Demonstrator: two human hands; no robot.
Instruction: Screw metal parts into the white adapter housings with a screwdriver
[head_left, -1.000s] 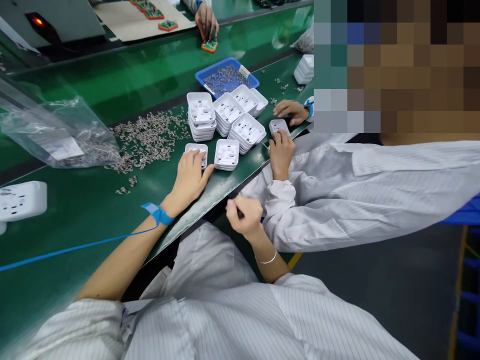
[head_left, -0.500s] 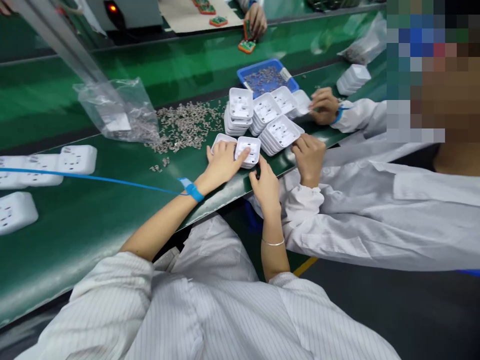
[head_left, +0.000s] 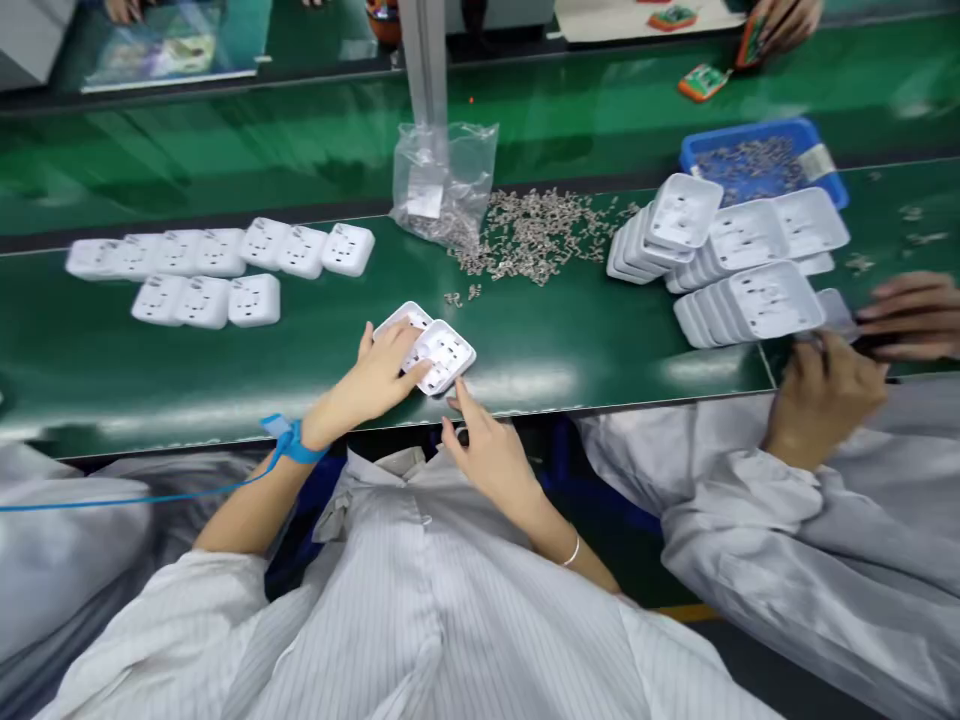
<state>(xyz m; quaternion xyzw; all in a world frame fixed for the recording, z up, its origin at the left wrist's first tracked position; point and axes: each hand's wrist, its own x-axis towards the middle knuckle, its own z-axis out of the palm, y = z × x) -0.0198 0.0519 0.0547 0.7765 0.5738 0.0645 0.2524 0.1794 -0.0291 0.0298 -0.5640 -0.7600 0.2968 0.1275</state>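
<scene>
My left hand (head_left: 371,378), with a blue wrist strap (head_left: 289,442), rests on two white plastic socket shells (head_left: 444,354) lying side by side on the green conveyor belt (head_left: 525,340). Its fingers lie flat over both shells. My right hand (head_left: 480,448) sits just below the belt's front edge, one finger pointing up at the nearer shell. A pile of small metal contacts (head_left: 536,230) lies farther back on the belt.
Stacks of white shells (head_left: 739,265) stand at the right, behind them a blue tray (head_left: 765,155) of metal parts. A co-worker's hands (head_left: 832,385) work at the right. Finished white sockets (head_left: 225,270) lie at the left. A clear plastic bag (head_left: 442,185) leans on a post.
The view swung left, so the stacks now sit at the right. My left hand slid the two shells along the belt, away from the stacks. My right hand came up to the belt's edge.
</scene>
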